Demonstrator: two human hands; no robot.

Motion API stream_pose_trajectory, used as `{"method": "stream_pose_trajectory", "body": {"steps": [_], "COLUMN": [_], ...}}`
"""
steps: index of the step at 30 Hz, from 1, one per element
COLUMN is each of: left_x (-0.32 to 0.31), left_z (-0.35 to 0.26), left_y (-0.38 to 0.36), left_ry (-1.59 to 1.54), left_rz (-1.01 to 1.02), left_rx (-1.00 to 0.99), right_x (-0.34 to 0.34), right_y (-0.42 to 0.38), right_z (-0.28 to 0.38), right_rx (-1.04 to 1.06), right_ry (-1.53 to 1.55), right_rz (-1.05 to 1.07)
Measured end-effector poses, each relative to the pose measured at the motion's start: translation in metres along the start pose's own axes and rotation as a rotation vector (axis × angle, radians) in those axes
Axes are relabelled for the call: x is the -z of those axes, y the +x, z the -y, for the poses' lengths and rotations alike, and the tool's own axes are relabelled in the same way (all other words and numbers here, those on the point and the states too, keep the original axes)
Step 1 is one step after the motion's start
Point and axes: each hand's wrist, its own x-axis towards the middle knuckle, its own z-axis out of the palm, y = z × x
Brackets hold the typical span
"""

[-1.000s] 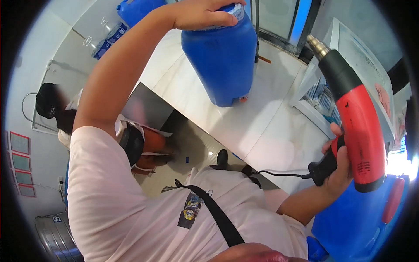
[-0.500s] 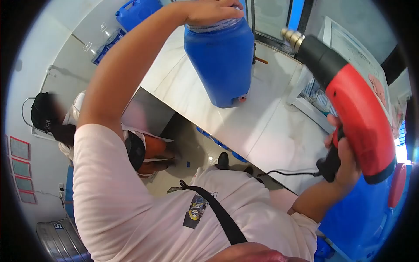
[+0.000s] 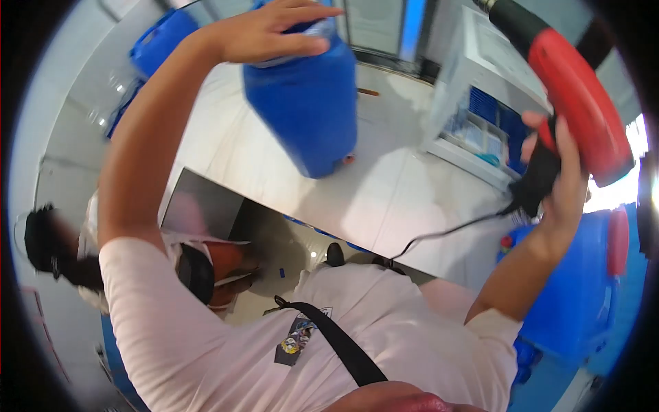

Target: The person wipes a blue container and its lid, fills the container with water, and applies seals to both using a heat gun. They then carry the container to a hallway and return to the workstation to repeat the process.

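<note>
A tall blue plastic water jug (image 3: pixel 302 110) stands on the white counter, with a small spout near its base. Clear, crinkled plastic film (image 3: pixel 320 29) shows around its neck. My left hand (image 3: pixel 264 33) rests over the jug's top, fingers stretched out and thumb apart, touching the neck area. Part of the top is hidden beneath it. In my right hand (image 3: pixel 566 172) is a red and black heat gun (image 3: pixel 580 99), gripped by its handle, raised to the right of the jug. The nozzle is partly cut off by the frame's upper edge. A black cord (image 3: pixel 446 228) trails from the handle.
On the white counter (image 3: pixel 384 196) at right stands a white cabinet (image 3: pixel 449 113) with blue racks inside. A large blue container (image 3: pixel 570 288) is beside my right arm. Another blue jug (image 3: pixel 163 42) sits at back left. A person in a black cap (image 3: pixel 42 240) is at left.
The view has shifted, and the jug appears further left. The heat gun sits higher in the frame, its nozzle farther from the jug's top. My left fingers are more spread.
</note>
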Motion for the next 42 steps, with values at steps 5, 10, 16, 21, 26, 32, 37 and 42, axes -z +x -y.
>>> {"method": "stream_pose_trajectory", "body": {"steps": [5,10,16,21,26,32,37,42], "left_x": [-0.005,-0.014,-0.016,0.008,-0.002,-0.006,0.026,-0.014], "left_z": [-0.003,0.000,-0.007,-0.035,-0.034,-0.044,-0.017,-0.023], "left_y": [-0.004,0.000,-0.001,0.005,0.008,0.010,-0.012,-0.022], "left_ry": [0.036,0.124,0.079,0.035,0.022,0.050,-0.110,-0.028], "left_rz": [-0.004,-0.058,-0.059,0.120,0.027,-0.006,0.088,-0.173], "left_rx": [-0.030,0.042,0.137,0.202,0.240,0.373,0.180,0.106], "right_x": [0.041,0.032,0.015,-0.076,-0.148,-0.247,-0.281,-0.259], "right_y": [0.097,0.155,0.157,0.073,0.075,0.096,0.093,0.067], "right_z": [-0.010,-0.031,-0.014,0.035,0.011,-0.030,-0.038,-0.035], "right_rx": [0.066,0.167,0.246,0.371,0.451,0.059,0.351,0.365], "right_ry": [-0.859,-1.338,-1.286,-0.667,-0.230,0.144,-0.007,-0.017], "right_rz": [-0.091,0.072,0.229,0.094,0.414,0.670,0.508,0.503]}}
